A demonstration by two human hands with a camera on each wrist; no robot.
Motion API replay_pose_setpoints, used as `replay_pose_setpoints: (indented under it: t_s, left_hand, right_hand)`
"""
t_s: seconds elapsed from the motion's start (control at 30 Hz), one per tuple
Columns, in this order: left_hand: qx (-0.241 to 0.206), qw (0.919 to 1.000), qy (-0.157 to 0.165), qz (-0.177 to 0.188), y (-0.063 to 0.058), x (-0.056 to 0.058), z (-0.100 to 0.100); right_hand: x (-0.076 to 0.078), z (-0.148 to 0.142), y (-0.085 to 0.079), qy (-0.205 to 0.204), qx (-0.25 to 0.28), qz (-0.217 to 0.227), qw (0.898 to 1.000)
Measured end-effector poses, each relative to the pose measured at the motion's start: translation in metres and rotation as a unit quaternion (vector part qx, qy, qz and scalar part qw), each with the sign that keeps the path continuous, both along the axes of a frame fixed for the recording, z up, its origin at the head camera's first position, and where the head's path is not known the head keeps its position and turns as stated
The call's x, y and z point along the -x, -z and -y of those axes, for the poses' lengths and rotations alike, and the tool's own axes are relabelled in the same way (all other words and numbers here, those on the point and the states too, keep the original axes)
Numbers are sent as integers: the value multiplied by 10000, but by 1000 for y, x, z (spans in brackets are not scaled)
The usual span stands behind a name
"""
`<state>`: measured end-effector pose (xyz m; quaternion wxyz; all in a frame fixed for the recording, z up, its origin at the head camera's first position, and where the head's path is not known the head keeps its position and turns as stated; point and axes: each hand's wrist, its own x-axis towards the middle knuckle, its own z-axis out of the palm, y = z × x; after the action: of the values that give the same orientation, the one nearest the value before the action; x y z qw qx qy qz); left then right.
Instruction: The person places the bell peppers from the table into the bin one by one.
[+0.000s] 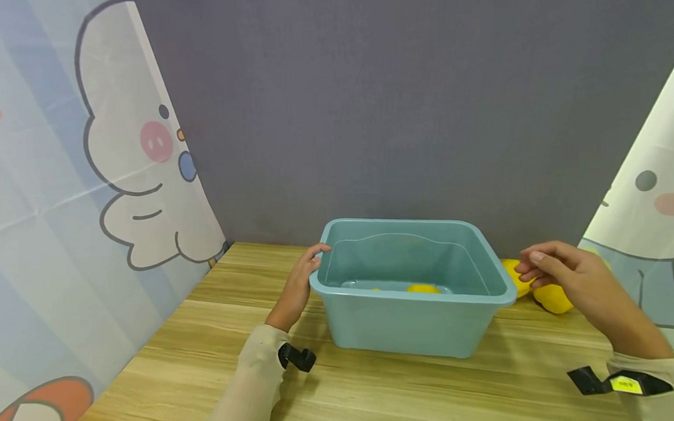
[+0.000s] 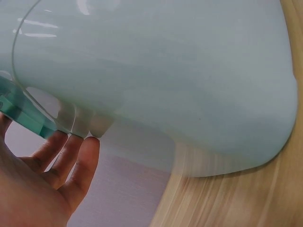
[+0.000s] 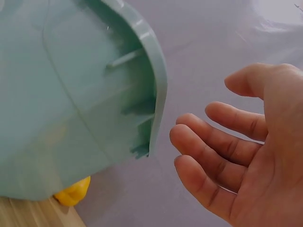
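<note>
A blue-green plastic bin stands upright on the wooden table. My left hand grips its left rim, with one digit lying over the edge. In the left wrist view, several fingertips touch the outside under the rim; the thumb is mostly out of sight. Low inside the bin is a yellow rounded object, largely hidden by the front wall. My right hand hovers to the right of the bin, fingers loosely bent and holding nothing. Beyond it lie yellow fruit-like objects, partly covered by the hand.
A grey panel rises behind the table. Printed cartoon cloths hang on the left and the right. Wooden tabletop extends left of the bin and in front of it.
</note>
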<state>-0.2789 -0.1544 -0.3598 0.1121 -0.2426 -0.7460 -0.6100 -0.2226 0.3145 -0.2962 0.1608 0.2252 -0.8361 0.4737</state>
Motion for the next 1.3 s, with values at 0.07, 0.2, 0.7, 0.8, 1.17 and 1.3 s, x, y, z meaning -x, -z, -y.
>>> replay_pose_setpoints:
  t_s: [0.07, 0.2, 0.7, 0.8, 1.17, 1.3]
  left_hand:
    - [4, 10000, -2, -14, -1, -1, 0]
    - [7, 10000, 5, -43, -2, -2, -1]
    - [13, 10000, -16, 4, -6, -2, 1]
    - [-24, 10000, 34, 52, -6, -3, 1]
    - [-61, 10000, 44, 37, -3, -3, -1]
    - [-58, 10000, 34, 16, -3, -3, -1]
  right_hand:
    - [2, -2, 2, 102, -5, 6, 9999]
    - [5, -6, 6, 225, -22, 25, 9997]
    - [15, -29, 16, 475, 223, 394, 9978]
    - [16, -34, 18, 413, 307, 392, 9979]
    - [22, -59, 33, 633, 408, 744, 9944]
    - [23, -66, 39, 769, 349, 864, 9927]
